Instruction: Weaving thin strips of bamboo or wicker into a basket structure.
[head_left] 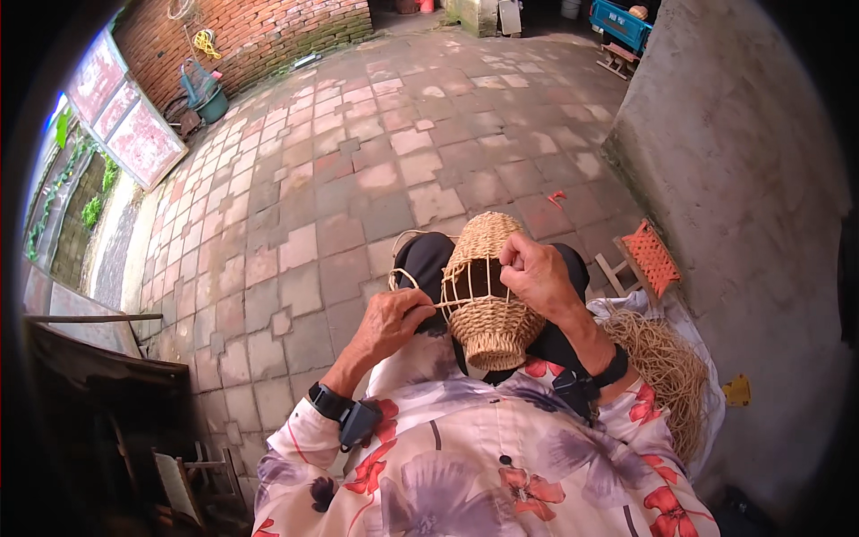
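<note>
A tan woven straw basket (497, 324) lies across my lap, its narrow rim toward me. Bare upright ribs span an open gap in its side between two woven bands. To the left of the gap, my left hand (390, 318) pinches a straw cord (445, 304) that runs to the ribs. The cord's loose length loops up behind that hand, over my dark-trousered knee. My right hand (540, 276) is closed at the right edge of the gap, fingers curled against the ribs. What lies between those fingertips is hidden.
On my right, a large heap of straw cord (658, 380) rests on a white sheet beside a grey wall (743, 179). A small stool with an orange woven seat (651, 258) stands near it. Paving tiles (340, 231) stretch ahead toward a brick wall (259, 40).
</note>
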`<state>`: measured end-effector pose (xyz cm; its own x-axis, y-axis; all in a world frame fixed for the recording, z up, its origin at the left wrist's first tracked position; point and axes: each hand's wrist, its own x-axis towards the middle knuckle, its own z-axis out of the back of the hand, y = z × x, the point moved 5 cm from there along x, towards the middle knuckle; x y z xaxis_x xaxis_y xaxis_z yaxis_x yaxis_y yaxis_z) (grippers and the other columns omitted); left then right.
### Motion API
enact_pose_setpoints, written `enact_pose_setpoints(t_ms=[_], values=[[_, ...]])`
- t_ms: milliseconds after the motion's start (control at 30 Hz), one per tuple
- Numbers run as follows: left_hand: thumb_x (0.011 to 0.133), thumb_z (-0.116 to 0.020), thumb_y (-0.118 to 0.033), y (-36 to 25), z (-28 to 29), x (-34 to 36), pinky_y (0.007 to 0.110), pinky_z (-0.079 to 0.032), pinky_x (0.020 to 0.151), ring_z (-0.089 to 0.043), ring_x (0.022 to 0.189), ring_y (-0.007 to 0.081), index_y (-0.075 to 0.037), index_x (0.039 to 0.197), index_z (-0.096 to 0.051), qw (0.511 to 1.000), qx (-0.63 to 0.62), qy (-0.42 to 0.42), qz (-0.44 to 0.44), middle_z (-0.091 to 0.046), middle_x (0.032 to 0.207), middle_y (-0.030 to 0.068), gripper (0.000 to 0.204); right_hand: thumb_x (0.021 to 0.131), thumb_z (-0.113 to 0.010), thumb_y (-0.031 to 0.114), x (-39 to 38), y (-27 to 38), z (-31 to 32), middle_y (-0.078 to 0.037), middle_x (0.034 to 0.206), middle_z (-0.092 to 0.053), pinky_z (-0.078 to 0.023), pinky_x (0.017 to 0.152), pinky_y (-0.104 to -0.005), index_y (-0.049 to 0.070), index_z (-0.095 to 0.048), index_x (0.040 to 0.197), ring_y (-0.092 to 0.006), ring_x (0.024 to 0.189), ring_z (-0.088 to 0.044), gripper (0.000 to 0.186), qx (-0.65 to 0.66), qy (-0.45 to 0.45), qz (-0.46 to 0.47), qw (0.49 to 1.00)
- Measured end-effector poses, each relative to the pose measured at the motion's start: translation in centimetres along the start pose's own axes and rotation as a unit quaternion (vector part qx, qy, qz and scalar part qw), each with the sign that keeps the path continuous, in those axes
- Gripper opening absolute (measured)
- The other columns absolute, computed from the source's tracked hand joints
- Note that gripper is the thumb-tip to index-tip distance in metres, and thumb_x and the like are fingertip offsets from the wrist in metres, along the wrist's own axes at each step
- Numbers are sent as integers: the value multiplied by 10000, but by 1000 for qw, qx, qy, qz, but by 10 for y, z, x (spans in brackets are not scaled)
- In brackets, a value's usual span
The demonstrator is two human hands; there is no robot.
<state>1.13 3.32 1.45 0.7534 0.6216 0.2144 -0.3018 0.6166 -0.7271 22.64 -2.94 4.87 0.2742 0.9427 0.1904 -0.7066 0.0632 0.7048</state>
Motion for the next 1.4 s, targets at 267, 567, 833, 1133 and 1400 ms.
enact_pose_setpoints(t_ms=[267, 567, 833, 1133, 1400], values=[[839, -581, -62, 24, 27, -7, 357, -496, 650, -634, 686, 298, -17, 972, -601, 994, -24, -54, 90, -635, 756, 155, 142, 703, -582, 93, -1, -1, -2, -105, 688, -623, -477, 611, -412, 84, -562, 802, -318, 683, -630, 102, -21, 3, -5, 1000], [822, -635, -3, 18, 161, -52, 285, -452, 695, -535, 789, 162, -13, 831, -616, 969, 17, -245, 24, -518, 919, 54, 23, 712, -561, 61, -5, -2, -4, -97, 677, -617, -473, 597, -396, 77, -559, 795, -312, 665, -626, 84, -13, -7, -2, 1000], [876, -594, -115, 9, 111, -37, 218, -486, 508, -477, 558, 100, -80, 892, -479, 729, -676, -77, -71, -470, 737, 26, 121, 713, -576, -5, -26, -5, 6, -68, 557, -541, -426, 495, -293, 28, -541, 766, -150, 492, -553, 72, 65, -151, 6, 986], [847, -653, -184, 4, -26, 29, 251, -493, 579, -624, 645, 137, -68, 905, -680, 915, -354, -28, 193, -658, 758, 47, 132, 721, -570, -21, -32, -2, 6, -52, 546, -519, -406, 470, -273, 23, -532, 769, -112, 478, -510, 75, 84, -159, 13, 984], [772, -557, -89, -35, -20, 36, 451, -483, 651, -622, 715, 387, -73, 913, -545, 986, 62, -104, 113, -644, 743, 180, 143, 725, -567, -51, -39, -8, 5, -15, 550, -484, -389, 471, -236, 17, -520, 766, -58, 496, -465, 92, 147, -177, 19, 973]])
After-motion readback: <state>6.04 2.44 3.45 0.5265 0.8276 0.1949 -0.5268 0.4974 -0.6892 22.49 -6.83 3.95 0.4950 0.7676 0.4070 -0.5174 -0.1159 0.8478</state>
